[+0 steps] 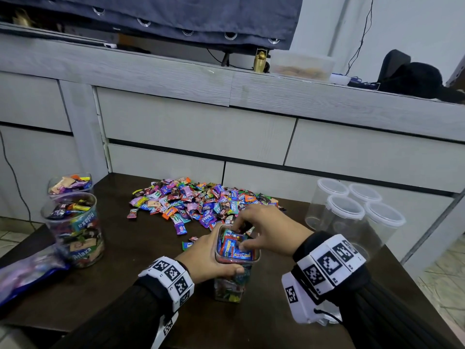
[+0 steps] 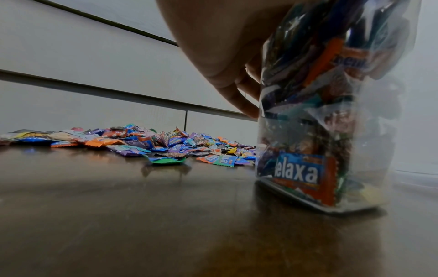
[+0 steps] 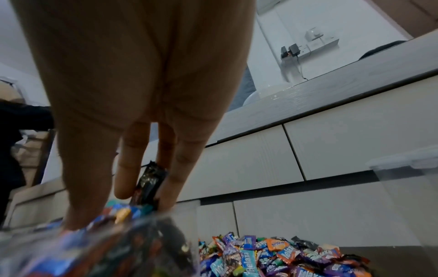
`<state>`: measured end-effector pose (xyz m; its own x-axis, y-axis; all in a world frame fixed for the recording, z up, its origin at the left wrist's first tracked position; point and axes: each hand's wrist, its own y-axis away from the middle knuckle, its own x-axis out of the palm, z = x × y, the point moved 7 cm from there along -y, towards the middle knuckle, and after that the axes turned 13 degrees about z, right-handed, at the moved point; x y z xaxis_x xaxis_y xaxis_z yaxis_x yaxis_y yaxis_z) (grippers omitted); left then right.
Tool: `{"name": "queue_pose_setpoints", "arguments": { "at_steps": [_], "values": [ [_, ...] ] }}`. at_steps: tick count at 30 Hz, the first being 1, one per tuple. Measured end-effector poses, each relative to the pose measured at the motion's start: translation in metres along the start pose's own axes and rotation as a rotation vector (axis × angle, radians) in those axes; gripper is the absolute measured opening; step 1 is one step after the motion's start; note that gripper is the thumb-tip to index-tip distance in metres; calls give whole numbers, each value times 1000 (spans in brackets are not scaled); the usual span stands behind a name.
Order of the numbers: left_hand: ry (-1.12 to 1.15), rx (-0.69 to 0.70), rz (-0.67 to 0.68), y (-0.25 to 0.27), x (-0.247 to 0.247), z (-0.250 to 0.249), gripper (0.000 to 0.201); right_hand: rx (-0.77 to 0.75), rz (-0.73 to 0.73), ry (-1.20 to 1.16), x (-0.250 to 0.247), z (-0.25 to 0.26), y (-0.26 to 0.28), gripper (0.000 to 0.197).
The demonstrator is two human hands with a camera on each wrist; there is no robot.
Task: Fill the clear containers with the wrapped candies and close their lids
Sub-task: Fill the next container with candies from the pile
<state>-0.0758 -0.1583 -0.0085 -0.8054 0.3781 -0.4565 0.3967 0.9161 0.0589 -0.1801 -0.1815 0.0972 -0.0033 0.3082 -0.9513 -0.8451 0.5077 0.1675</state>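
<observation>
Left hand [image 1: 206, 258] wraps the jar [image 1: 235, 270] just under its rim, steadying it upright on the table [image 1: 141, 250]; right hand [image 1: 266, 229] pinches a dark candy [image 3: 149, 184] at the brimming mouth. Slick, light wrappers, best nipped by the edges. Beyond, the pile [image 1: 201, 202] waits.

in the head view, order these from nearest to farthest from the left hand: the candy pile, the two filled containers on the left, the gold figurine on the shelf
From the left hand:
1. Candy pile, just beyond it at the table's middle.
2. Filled containers, at the table's left edge.
3. Gold figurine, up on the shelf at the back.
</observation>
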Motion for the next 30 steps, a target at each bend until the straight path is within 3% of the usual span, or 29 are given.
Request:
{"name": "queue_pose_setpoints", "arguments": {
  "at_steps": [4, 7, 11, 15, 17, 19, 21, 23, 25, 27, 30],
  "values": [
    [-2, -7, 0, 0, -1, -1, 79, 36, 89, 142, 17, 6, -7, 32],
    [10, 0, 5, 0, 0, -1, 82, 115, 75, 63, 17, 4, -4, 31],
    [12, 2, 9, -1, 0, -2, 86, 22, -35, 60, 7, 9, 1, 18],
    [-18, -19, 2, 1, -2, -1, 89, 5, 106, 148, 23, 13, -7, 25],
    [-44, -20, -4, 1, -3, -2, 87, -3, 101, 142, 25, 12, -7, 25],
    [-51, -14, -19, 3, -5, -5, 88, -35, 16, 55, 19, 11, -2, 20],
    [-21, 10, -43, 5, -10, -10, 103, -39, -170, -73, 7, 4, 9, 14],
    [-8, 56, -90, 8, -17, -21, 117, 21, -450, -187, -4, -17, 24, 9],
    [-86, 96, -126, 10, -20, -36, 116, 159, -585, -259, 3, -47, 34, 8],
    [-313, 96, -125, 8, -15, -54, 106, 350, -413, -236, 31, -80, 28, 10],
    [-724, 64, -23, -3, 4, -66, 100, 570, 45, -126, 92, -116, 18, 33]
  ]
}}
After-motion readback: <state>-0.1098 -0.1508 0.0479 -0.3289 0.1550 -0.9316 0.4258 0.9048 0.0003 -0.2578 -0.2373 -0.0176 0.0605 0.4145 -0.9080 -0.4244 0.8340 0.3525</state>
